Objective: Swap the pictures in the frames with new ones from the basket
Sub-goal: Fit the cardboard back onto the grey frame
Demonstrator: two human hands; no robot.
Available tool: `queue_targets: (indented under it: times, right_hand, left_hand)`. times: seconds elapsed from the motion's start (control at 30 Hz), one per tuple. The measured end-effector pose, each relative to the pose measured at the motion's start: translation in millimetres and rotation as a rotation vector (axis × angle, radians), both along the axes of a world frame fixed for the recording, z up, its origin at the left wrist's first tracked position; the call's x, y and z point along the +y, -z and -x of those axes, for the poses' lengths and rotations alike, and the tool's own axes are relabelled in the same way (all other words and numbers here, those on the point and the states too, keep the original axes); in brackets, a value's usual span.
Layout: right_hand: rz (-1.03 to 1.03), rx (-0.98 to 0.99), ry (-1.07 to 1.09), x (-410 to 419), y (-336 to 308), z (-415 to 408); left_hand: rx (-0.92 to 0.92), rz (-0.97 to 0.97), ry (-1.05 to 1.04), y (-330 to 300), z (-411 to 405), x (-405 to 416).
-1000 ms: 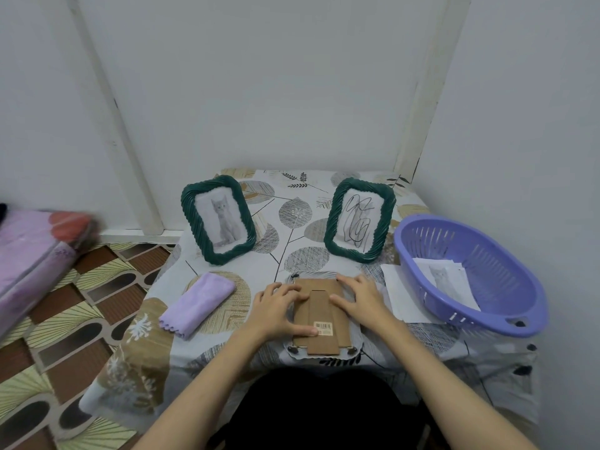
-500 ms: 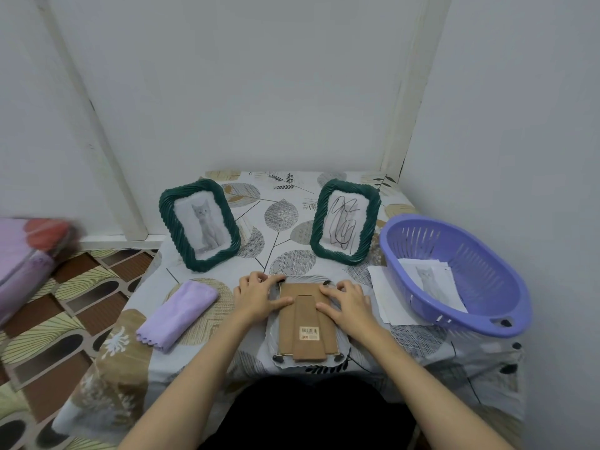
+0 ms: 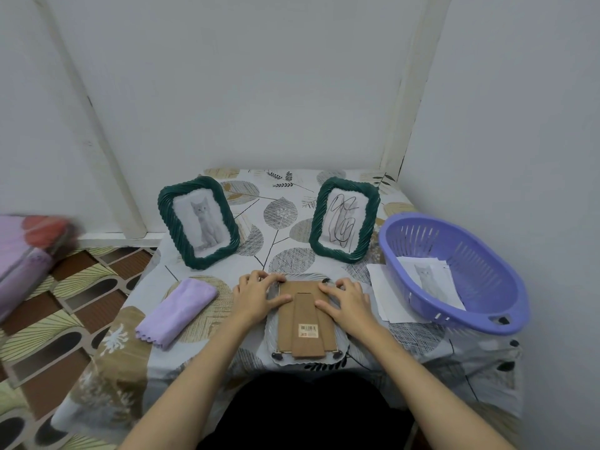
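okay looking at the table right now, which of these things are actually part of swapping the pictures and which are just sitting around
Part of the job:
- face-down frame, under the left hand and right hand
- cat frame
- scribble frame
- purple basket holding cat prints
- loose sheets beside the basket

Just lying about:
- lilac cloth
- folded bedding on the floor

One sticker, nothing legible

A barcode label sits on the brown cardboard stand of the face-down frame; its bars and a line of reddish print below show, but no characters can be read.
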State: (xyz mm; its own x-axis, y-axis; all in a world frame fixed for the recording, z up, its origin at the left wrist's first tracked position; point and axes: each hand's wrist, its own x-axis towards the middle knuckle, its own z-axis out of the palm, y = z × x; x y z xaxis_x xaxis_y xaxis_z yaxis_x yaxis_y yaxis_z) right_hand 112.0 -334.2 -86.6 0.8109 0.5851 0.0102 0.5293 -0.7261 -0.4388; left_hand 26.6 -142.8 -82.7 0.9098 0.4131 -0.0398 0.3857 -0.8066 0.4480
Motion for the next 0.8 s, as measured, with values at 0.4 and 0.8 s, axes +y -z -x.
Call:
queue_targets:
  times: [0.4,0.8]
  right_hand:
    - [-0.145,0.164,-0.093,-44,-20,23]
    - [0.079,-0.092,-0.220,-63,-9,39]
  left_hand:
    - [-0.005,0.032,0.092,-2,36,-30]
    - [0.027,-0.073,0.106,2,44,-40]
